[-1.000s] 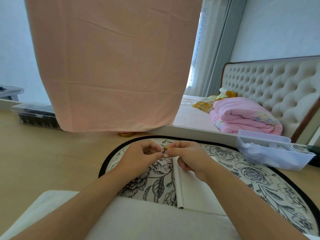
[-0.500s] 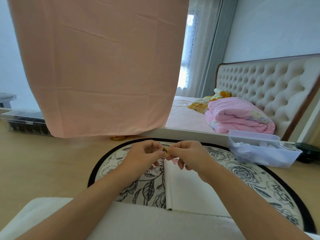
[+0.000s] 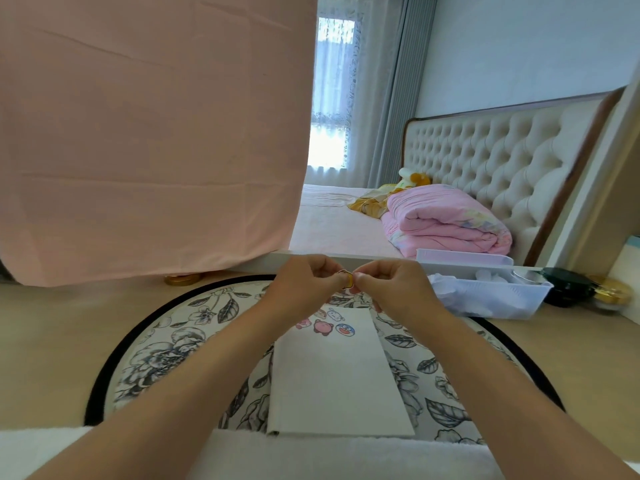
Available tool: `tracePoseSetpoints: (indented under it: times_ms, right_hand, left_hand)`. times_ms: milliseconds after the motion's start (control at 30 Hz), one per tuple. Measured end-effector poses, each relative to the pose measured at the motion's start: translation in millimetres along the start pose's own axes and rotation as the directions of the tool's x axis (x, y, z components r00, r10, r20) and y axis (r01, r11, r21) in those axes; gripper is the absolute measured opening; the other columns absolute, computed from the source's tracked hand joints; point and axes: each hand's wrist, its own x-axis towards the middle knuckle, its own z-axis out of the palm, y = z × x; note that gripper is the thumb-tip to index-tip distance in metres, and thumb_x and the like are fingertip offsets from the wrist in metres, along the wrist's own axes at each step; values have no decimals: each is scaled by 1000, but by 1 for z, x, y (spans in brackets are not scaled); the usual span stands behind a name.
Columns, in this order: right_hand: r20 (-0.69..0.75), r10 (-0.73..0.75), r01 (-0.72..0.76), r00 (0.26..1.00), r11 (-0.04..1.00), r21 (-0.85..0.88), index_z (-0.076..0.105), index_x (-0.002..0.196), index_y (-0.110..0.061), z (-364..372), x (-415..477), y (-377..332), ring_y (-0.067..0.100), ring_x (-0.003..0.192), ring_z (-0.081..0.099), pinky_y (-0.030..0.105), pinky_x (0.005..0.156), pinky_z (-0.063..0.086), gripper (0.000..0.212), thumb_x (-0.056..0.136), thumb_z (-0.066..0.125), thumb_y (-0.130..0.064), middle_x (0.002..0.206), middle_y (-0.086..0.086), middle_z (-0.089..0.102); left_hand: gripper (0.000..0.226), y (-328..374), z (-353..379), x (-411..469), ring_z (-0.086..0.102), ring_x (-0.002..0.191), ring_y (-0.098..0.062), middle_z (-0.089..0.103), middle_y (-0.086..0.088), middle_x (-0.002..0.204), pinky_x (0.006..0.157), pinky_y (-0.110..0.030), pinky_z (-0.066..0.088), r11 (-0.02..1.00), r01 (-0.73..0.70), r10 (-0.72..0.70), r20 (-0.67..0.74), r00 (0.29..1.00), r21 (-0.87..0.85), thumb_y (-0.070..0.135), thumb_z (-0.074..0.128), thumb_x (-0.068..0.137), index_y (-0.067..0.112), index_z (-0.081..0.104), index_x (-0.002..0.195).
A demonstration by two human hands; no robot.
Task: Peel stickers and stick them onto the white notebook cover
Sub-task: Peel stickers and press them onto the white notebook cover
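Observation:
A white notebook [image 3: 336, 379] lies shut on a round floral mat [image 3: 166, 348] in front of me. Several small cartoon stickers [image 3: 325, 325] sit near its far edge. Above that edge my left hand [image 3: 304, 289] and my right hand [image 3: 388, 289] meet, fingers curled. Both pinch one small yellow sticker [image 3: 347, 279] between their fingertips. Its backing is too small to make out.
A clear plastic bin [image 3: 491, 289] with white scraps stands at the right on the wooden surface. A black lidded jar [image 3: 568, 285] and a gold lid [image 3: 181, 279] lie nearby. A pink cloth [image 3: 149, 133] hangs at the left; a bed with a pink quilt [image 3: 446, 220] lies behind.
The view has tilted and shifted, so more of the notebook and its stickers now shows. Both hands still pinch the small sticker and have risen slightly from the notebook's edge.

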Motion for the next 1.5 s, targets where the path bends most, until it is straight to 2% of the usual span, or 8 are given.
tracePoseSetpoints:
  times_ms: [333, 567, 667, 767, 900, 1067, 1233, 1500]
  right_hand:
    - [28, -107, 110, 994, 939, -326, 73, 67, -32, 8, 9, 25, 3, 54, 60, 28, 57, 51, 10, 77, 77, -31, 62, -14, 70]
    - [-13, -405, 320, 914, 741, -590, 70, 72, -30, 15, 3, 30, 4, 64, 63, 30, 59, 55, 14, 80, 72, -40, 66, -19, 67]
    - [5, -347, 313, 938, 841, -442, 73, 73, -29, 15, 4, 28, 2, 60, 60, 25, 57, 49, 10, 82, 73, -35, 66, -18, 68]
    - [82, -77, 82, 994, 994, -65, 76, 77, -22, 11, 5, 22, 5, 54, 53, 22, 53, 42, 13, 89, 72, -27, 62, -7, 67]
    - [283, 169, -222, 944, 961, 167, 78, 99, -12, 1, 5, 23, 13, 63, 53, 22, 49, 37, 22, 93, 70, -31, 84, 1, 71]
    - [337, 144, -213, 931, 961, 178, 80, 98, -15, -2, 6, 25, 12, 65, 51, 22, 49, 33, 45, 67, 79, -48, 87, 1, 71]
    - [247, 53, -85, 968, 989, 121, 80, 93, -14, 0, 5, 26, 13, 59, 52, 21, 47, 37, 19, 89, 72, -32, 80, 2, 72]
    - [165, 36, -40, 986, 999, 21, 76, 94, -11, 10, 6, 26, 10, 51, 53, 19, 46, 39, 17, 99, 63, -21, 75, -1, 71]
  left_hand:
    - [9, -21, 8, -7, 69, 66, -9, 74, 9, 72, 57, -20, 48, 994, -20, 24, -31, 999, 107, 33, 74, 86, 27, 77, 80]
    - [9, -22, 12, -11, 69, 56, -11, 75, 4, 73, 49, -14, 48, 996, 41, -45, -43, 998, -79, 18, 72, 88, 19, 77, 81]
    - [9, -26, 10, -9, 67, 61, -9, 75, 1, 75, 50, -17, 47, 996, 34, -39, -58, 998, -87, 19, 70, 89, 20, 76, 82]
    - [9, -28, 6, -8, 65, 65, -9, 75, -4, 80, 53, -15, 45, 992, 24, -29, -38, 999, -121, 26, 72, 90, 21, 75, 83]
    - [8, -25, 3, -9, 63, 62, -6, 76, -3, 78, 51, -11, 43, 982, 12, -10, 15, 1000, -189, 24, 73, 90, 18, 76, 85]
    - [7, -24, 3, -10, 63, 61, -4, 76, 1, 75, 55, -12, 46, 974, 9, 1, 45, 999, -228, 23, 75, 88, 17, 76, 85]
    - [9, -24, 3, -10, 63, 61, -5, 75, 3, 72, 54, -13, 46, 972, 6, 2, 34, 999, -235, 24, 75, 89, 17, 76, 85]
    - [7, -27, 5, -8, 64, 63, -5, 76, 1, 79, 57, -14, 47, 980, 10, -7, 14, 1000, -201, 25, 73, 90, 19, 76, 88]
